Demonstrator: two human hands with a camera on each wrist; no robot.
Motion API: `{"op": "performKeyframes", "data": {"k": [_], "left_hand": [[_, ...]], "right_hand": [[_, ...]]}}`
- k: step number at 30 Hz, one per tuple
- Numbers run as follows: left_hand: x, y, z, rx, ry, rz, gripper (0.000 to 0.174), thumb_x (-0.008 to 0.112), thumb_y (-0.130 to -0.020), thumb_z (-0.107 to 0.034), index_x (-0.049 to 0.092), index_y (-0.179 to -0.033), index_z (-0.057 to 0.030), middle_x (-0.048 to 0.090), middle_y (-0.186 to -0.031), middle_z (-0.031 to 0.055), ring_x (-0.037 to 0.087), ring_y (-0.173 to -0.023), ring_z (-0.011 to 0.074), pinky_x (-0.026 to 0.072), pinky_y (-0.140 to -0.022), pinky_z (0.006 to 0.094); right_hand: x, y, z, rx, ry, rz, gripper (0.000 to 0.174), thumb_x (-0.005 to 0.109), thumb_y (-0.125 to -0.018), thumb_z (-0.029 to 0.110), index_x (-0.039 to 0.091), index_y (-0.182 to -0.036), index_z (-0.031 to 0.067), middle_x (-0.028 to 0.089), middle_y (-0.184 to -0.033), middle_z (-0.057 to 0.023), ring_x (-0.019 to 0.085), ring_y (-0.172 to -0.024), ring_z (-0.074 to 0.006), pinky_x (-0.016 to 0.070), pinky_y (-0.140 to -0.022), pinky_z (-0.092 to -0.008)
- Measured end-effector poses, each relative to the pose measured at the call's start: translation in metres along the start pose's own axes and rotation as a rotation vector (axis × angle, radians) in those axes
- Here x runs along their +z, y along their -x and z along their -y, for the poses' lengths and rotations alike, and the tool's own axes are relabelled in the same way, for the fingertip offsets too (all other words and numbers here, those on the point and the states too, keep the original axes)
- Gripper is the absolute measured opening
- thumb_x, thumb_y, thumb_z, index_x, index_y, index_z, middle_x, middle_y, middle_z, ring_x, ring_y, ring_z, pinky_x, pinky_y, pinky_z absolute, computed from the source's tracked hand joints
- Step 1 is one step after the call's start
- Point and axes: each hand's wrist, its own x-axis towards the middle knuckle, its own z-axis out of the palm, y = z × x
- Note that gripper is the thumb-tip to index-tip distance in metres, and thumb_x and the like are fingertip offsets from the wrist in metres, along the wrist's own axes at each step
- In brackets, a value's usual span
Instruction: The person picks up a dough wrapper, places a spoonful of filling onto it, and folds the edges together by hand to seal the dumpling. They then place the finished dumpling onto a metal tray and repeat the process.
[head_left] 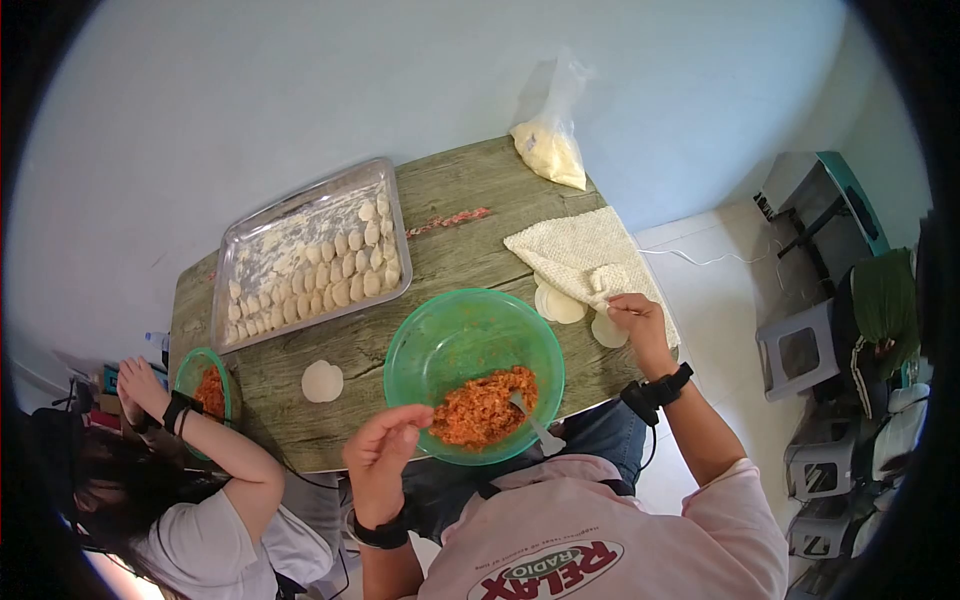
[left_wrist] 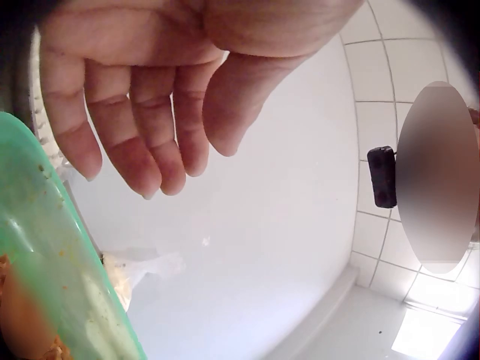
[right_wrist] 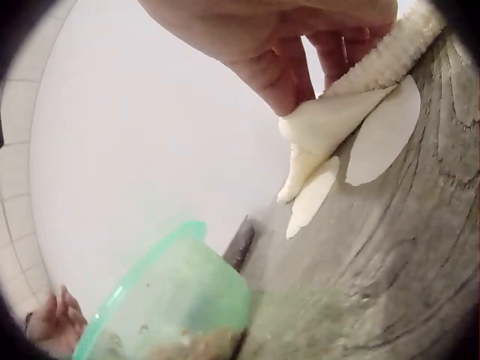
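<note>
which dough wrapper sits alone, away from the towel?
The wrapper left of the big green bowl, in front of the tray. The others lie at the edge of the towel, by the right hand.

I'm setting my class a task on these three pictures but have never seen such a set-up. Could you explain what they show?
No machine here: a person works with bare hands, wearing three cameras. The wide picture comes from the head, the others from each wrist. On the wooden table stand a tray of dumplings, a green bowl of orange filling with a spoon, and round wrappers partly under a cloth. The left hand hovers open by the bowl, holding nothing. The right hand pinches the cloth's edge.
</note>
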Motion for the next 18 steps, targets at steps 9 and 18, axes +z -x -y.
{"op": "performKeyframes", "data": {"k": [9, 18], "left_hand": [[0.0, -0.002, 0.002, -0.022, 0.019, 0.025, 0.025, 0.062, -0.086, -0.016, 0.063, -0.103, 0.0032, 0.066, -0.096, 0.0102, 0.06, -0.09, 0.0144, 0.0444, -0.083, 0.026], [0.002, -0.004, 0.005, -0.031, -0.004, 0.015, 0.028, 0.062, -0.086, -0.018, 0.062, -0.102, 0.0047, 0.065, -0.095, 0.0126, 0.062, -0.089, 0.019, 0.0469, -0.084, 0.0315]], "right_hand": [[-0.005, 0.005, 0.009, 0.173, -0.104, 0.038, 0.007, 0.063, -0.076, 0.004, 0.064, -0.08, -0.0016, 0.061, -0.075, -0.0026, 0.054, -0.069, -0.0097, 0.0409, -0.065, -0.0231], [-0.002, 0.028, 0.026, 0.471, -0.638, 0.259, 0.022, 0.051, -0.09, 0.017, 0.059, -0.103, 0.0008, 0.063, -0.094, -0.0049, 0.059, -0.081, -0.0149, 0.047, -0.074, -0.0281]]}}
